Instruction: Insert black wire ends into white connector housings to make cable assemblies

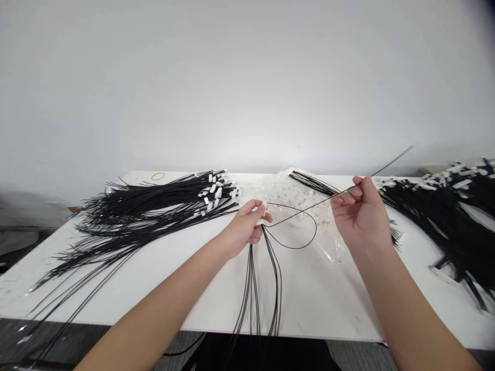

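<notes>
Near the middle of the table, my left hand (pixel 251 226) pinches a small white connector (pixel 260 222). Several black wires (pixel 277 278) hang from it over the table's front edge. Raised to the right, my right hand (pixel 358 208) grips one thin black wire (pixel 390 166) between thumb and fingers. The wire's free end points up and right past the hand. Between my hands a wire loop (pixel 315 226) curves out from the connector. Fingers partly cover the connector, so its slots cannot be made out.
Bundled black wires (pixel 154 201) with white connectors lie at the left. A clear plastic bag (pixel 286 188) of small white parts sits behind my hands, with loose wires (pixel 313 183) on it. More wire bundles (pixel 444 221) cover the right side. A rubber band (pixel 158 176) lies at the back left.
</notes>
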### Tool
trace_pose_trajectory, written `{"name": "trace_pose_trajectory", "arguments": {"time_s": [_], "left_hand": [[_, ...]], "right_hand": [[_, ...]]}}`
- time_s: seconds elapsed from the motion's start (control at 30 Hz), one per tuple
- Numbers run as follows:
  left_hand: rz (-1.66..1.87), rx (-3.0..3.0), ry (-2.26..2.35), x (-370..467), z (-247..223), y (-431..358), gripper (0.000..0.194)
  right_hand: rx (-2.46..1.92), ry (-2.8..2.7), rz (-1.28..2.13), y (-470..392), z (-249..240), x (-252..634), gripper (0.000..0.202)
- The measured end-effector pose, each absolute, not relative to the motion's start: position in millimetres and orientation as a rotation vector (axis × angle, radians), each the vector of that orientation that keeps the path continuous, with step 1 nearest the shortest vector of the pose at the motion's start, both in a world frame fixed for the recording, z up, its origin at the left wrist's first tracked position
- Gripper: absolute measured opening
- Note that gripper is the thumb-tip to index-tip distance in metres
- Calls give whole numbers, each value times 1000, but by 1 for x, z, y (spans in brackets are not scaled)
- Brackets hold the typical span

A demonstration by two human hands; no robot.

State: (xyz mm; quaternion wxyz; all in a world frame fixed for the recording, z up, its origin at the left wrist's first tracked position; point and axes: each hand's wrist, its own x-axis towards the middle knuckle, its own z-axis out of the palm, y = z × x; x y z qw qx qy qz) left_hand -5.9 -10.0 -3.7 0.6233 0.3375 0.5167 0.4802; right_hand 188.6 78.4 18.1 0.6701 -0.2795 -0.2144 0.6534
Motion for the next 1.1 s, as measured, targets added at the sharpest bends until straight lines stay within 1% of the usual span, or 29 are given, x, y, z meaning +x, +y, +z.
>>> {"name": "trace_pose_trajectory", "arguments": {"time_s": [0.13, 0.23, 0.37, 0.5, 0.6, 0.7, 1.1], "left_hand": [[1100, 788, 1202, -6, -4, -10, 29], [1102, 779, 1214, -6, -4, -10, 29], [1150, 776, 1183, -5, -3, -10, 26], [1204, 760, 1144, -4, -2, -10, 24], [1235, 756, 1133, -5, -3, -9, 24], [1260, 769, 1114, -6, -5, -8, 24], [1274, 799, 1095, -6, -6, -9, 26]], "right_hand": [[-608, -391, 1422, 85, 17, 193, 20], [-588, -460, 1450, 85, 19, 197, 21], [-796, -771, 1444, 76, 22, 195, 25], [-1014, -1176, 1283, 59, 22, 184, 20], [-1115, -1431, 1179, 47, 23, 176, 24], [-1183, -1600, 1161, 41, 25, 173, 27], [-1222, -1689, 1177, 41, 23, 171, 27]]}}
